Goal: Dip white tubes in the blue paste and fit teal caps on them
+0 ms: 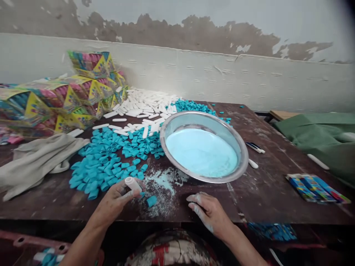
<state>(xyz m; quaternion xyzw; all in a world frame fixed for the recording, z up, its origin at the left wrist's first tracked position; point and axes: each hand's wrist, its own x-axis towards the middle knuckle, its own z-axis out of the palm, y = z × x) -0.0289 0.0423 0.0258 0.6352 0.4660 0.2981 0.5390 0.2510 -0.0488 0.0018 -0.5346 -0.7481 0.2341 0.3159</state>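
Observation:
My left hand (122, 194) is closed around a small white plastic tube (132, 183), its open mouth tilted up. A bit of blue shows at the thumb tip; I cannot tell whether it is a cap. Just right of that hand, a loose blue cap (151, 201) lies amid spilled pale powder (163, 181). My right hand (208, 210) rests near the table's front edge, holding nothing, with powder-coated fingers curled and a gap between thumb and forefinger. Beyond it stands a wide metal basin (244, 162) of pale blue powder (202, 151).
Heaps of blue caps (102, 159) and white tubes (146, 103) cover the table's left and back. Packed boxes (83, 92) are stacked far left, behind a grey cloth (41, 159). Right of the basin lie a cutter knife (255, 147) and blue packets (316, 188).

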